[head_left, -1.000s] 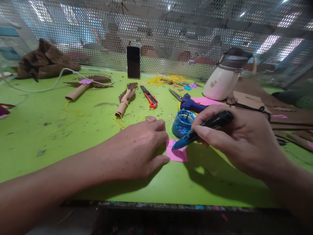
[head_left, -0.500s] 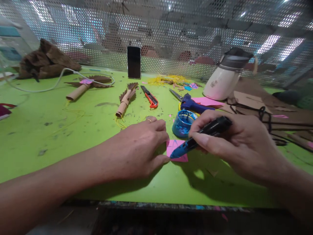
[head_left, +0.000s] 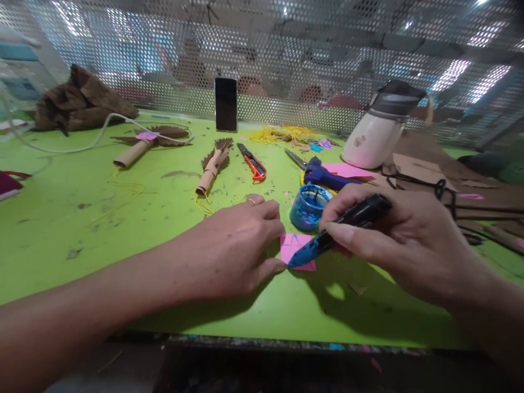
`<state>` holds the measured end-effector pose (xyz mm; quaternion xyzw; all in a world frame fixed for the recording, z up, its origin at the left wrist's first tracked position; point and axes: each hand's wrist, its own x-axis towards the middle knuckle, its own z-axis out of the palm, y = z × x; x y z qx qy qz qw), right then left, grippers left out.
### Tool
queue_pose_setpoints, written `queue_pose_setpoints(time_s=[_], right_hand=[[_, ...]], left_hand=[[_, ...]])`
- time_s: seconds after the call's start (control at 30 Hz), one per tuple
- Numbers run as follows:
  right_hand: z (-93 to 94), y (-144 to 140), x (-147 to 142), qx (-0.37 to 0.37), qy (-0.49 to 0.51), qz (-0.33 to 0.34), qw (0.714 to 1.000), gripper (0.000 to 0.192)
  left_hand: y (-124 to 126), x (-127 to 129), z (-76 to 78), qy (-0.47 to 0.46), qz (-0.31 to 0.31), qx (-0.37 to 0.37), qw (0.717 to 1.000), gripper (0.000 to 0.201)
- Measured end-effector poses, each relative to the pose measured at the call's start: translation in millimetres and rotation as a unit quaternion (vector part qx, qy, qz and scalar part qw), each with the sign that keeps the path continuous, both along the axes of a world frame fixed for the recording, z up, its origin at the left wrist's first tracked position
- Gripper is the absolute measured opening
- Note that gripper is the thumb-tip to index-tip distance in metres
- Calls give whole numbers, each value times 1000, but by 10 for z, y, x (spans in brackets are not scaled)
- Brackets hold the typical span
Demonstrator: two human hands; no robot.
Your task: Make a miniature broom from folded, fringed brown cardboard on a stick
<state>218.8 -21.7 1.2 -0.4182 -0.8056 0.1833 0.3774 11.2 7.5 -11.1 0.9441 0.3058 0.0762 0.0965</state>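
A small square of pink paper (head_left: pixel 290 248) with blue pen lines lies on the green table. Along its left edge rest the bent fingers and thumb of my left hand (head_left: pixel 245 245), holding it down. My right hand (head_left: pixel 393 245) grips a black marker (head_left: pixel 360 215) whose lower end is smeared blue. The tip touches the paper's lower left corner, close to my left thumb. Just behind the paper stands a blue-stained paint jar (head_left: pixel 305 210), partly behind my right fingers. A dark blue glue gun (head_left: pixel 323 174) lies behind the jar.
Behind my hands are a red box cutter (head_left: pixel 252 162), scissors (head_left: pixel 295 159), two brown paper rolls (head_left: pixel 210 170) with leaf-like pieces, and yellow strands (head_left: pixel 282 134). A phone (head_left: pixel 226 103) stands upright at the back. A white jug (head_left: pixel 370 136) and brown cardboard (head_left: pixel 421 169) are at right.
The marker tip has shifted slightly down toward the paper's lower left corner. My left hand keeps its place on the paper. The whole view has shifted a little.
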Motion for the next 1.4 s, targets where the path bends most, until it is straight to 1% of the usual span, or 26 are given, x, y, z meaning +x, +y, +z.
queue_pose_setpoints(time_s=[0.2, 0.33, 0.5, 0.63, 0.7, 0.77, 0.83, 0.9, 1.03, 1.17, 1.27, 1.4], right_hand=[[-24, 18, 18, 4, 8, -14, 1000, 13], [-25, 25, 30, -6, 8, -14, 1000, 13], [-30, 31, 28, -13, 17, -34, 999, 12], [-29, 25, 29, -52, 21, -17, 998, 11], [-36, 42, 62, -64, 53, -28, 996, 9], [-40, 76, 114, -59, 121, -58, 989, 8], [-34, 118, 169, -45, 194, -87, 976, 8], [-17, 154, 208, -22, 240, -116, 964, 5], [11, 188, 214, 31, 249, -171, 953, 8], [22, 184, 171, 46, 245, -171, 953, 12], [51, 192, 178, 55, 273, -172, 945, 15], [71, 259, 255, 54, 306, -172, 935, 11]], left_hand=[[-5, 0, -9, 5, 11, 0, 1000, 19], [-7, -5, -8, 5, 16, 0, 1000, 19], [-6, -2, -4, 3, 17, 0, 1000, 20], [-5, 7, 6, 2, 16, -2, 1000, 20], [-6, 10, 13, 4, 15, -4, 1000, 21], [-8, 11, 22, 6, 18, -5, 1000, 21], [-13, 10, 28, 9, 24, -6, 1000, 21], [-19, 8, 29, 10, 28, -9, 1000, 21], [-25, 1, 28, 3, 30, -13, 999, 22], [-18, -13, 36, -2, 26, -17, 1000, 22], [-12, -26, 44, 0, 17, -17, 1000, 22], [-18, -35, 61, -4, 10, -13, 1000, 22]])
